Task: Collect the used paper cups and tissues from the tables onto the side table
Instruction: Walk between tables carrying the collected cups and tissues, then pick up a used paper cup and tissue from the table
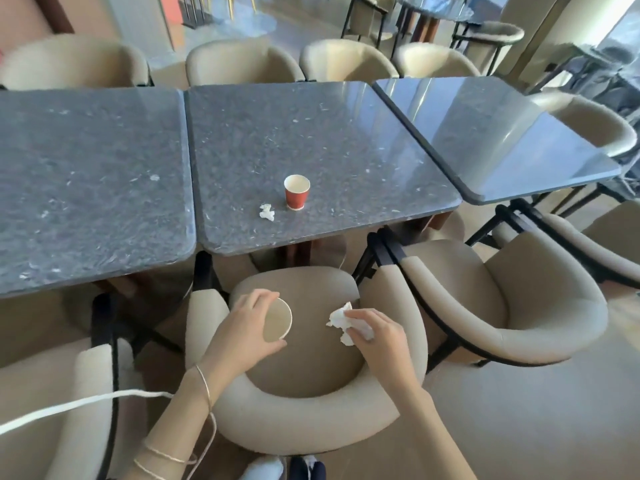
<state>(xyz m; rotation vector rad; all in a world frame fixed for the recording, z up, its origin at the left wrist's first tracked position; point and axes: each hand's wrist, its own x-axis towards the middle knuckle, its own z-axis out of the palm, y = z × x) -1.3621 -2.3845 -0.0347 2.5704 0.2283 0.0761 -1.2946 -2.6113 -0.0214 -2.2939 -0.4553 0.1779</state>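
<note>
My left hand (242, 327) grips a paper cup (277, 320) tipped on its side, its open mouth facing me, above a beige chair seat. My right hand (377, 336) holds a crumpled white tissue (341, 318) beside it. On the middle dark stone table (311, 133) stands a red paper cup (296, 192), upright and seemingly empty. A small crumpled tissue (266, 212) lies just left of it, near the table's front edge. Both lie well beyond my hands.
A beige round-backed chair (311, 407) sits between me and the middle table. Another chair (512, 306) stands to its right. More dark tables (86, 185) (502, 133) flank the middle one, with chairs behind them. A white cord (69, 407) runs at the lower left.
</note>
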